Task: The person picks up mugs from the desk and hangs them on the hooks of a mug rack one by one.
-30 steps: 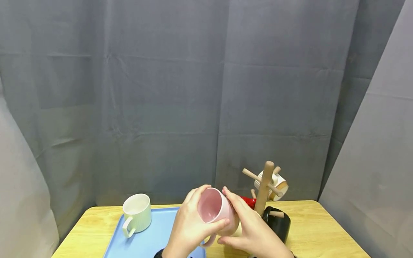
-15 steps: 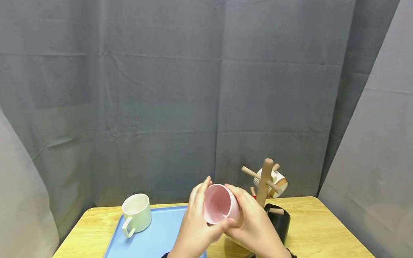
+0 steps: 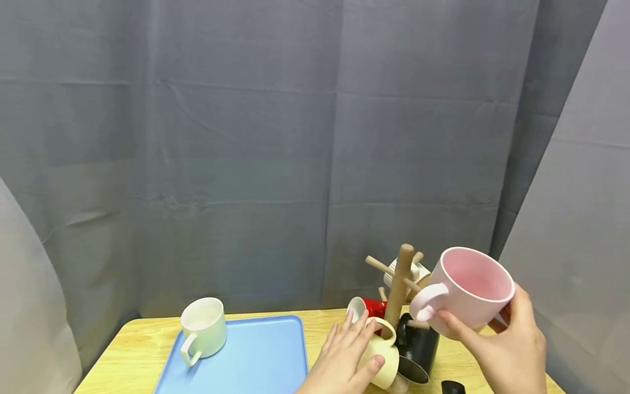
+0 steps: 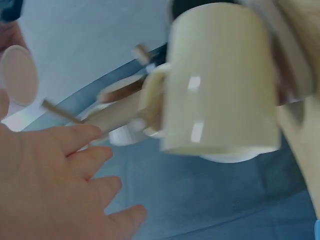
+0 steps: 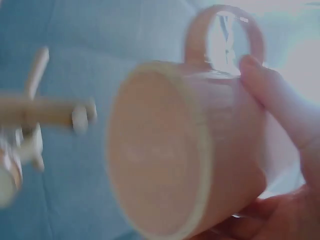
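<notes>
My right hand (image 3: 517,345) grips a pink mug (image 3: 467,290) in the air at the right, its mouth tipped up and its handle pointing left towards the wooden mug tree (image 3: 401,284). In the right wrist view the base of the pink mug (image 5: 155,150) faces the camera, with the thumb beside the handle. My left hand (image 3: 339,361) has its fingers spread and straight, in front of a cream mug (image 3: 386,364) low on the tree. The left wrist view shows that cream mug (image 4: 220,80) apart from the fingers, its handle on the tree side.
A red mug (image 3: 375,307), a black mug (image 3: 423,345) and a white-and-tan mug (image 3: 391,273) hang on the tree. To the left, a pale green mug (image 3: 206,331) stands upright on a blue tray (image 3: 261,361). Grey cloth hangs behind the wooden table.
Both hands held the pink mug in front of the tree. My left hand has let go and lies by the cream mug; my right hand has carried the pink mug right and up.
</notes>
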Demonstrator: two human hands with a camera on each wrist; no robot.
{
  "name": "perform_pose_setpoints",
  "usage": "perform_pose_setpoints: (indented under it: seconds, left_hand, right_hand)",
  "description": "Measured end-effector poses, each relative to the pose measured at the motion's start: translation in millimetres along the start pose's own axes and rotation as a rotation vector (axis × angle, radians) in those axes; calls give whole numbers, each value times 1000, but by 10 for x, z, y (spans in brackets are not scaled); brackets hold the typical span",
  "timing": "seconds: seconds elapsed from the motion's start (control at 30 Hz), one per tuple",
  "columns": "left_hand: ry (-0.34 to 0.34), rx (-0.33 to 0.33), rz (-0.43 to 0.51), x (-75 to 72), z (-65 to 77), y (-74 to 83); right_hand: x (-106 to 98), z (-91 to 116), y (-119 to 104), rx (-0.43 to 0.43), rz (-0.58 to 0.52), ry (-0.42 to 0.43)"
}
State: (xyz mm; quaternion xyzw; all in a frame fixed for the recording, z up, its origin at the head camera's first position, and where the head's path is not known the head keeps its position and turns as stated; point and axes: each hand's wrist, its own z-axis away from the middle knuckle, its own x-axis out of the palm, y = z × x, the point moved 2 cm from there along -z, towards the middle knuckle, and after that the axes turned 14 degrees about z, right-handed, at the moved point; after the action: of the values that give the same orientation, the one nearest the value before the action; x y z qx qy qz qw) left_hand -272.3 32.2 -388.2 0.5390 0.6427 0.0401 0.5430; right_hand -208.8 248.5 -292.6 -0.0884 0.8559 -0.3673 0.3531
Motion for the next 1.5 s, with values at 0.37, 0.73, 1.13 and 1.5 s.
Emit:
perform_pose_setpoints:
  seconds: [0.37, 0.73, 1.13, 1.5]
  left_hand:
    - [15, -1, -186, 168, 1, -244]
    - [11, 11, -186, 145, -12, -222]
    - [5, 12, -201, 172, -8, -188]
    - [-5, 1, -188, 145, 10, -164]
  right_hand:
    - [152, -200, 146, -54, 204, -179]
    - [365, -332, 192, -59, 282, -309]
    - [438, -319, 200, -43, 348, -410]
    - [457, -322, 225, -82, 402, -575]
